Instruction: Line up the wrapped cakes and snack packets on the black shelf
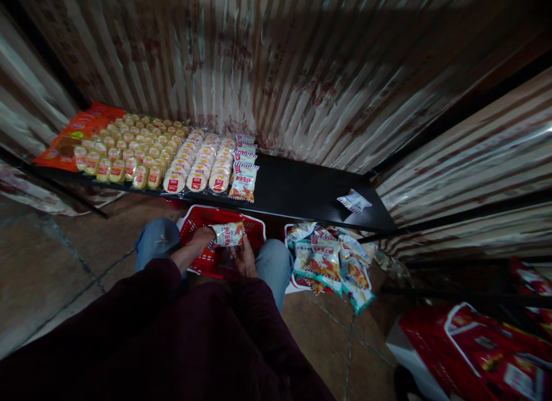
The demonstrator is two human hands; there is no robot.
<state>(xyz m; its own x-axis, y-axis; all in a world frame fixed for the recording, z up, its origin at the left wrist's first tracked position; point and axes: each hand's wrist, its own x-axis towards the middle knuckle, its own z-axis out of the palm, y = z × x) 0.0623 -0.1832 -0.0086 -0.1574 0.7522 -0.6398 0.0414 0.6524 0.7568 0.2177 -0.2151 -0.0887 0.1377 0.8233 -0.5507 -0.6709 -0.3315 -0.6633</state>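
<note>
Above the red basket [192, 224], the left hand [199, 240] gripped the snack packet [229, 235] by its printed end, the right hand [245, 258] steadying the other; light, even pressure seemed best against crushing.

A small, plump snack packet [230, 234], white with red lettering and an orange food picture, held above a red basket [255, 231]. It lies sideways, printed front facing up, its long side running left to right. Its striped end is in the left hand [200, 240]; its pictured end meets the right hand [245, 259].
</note>
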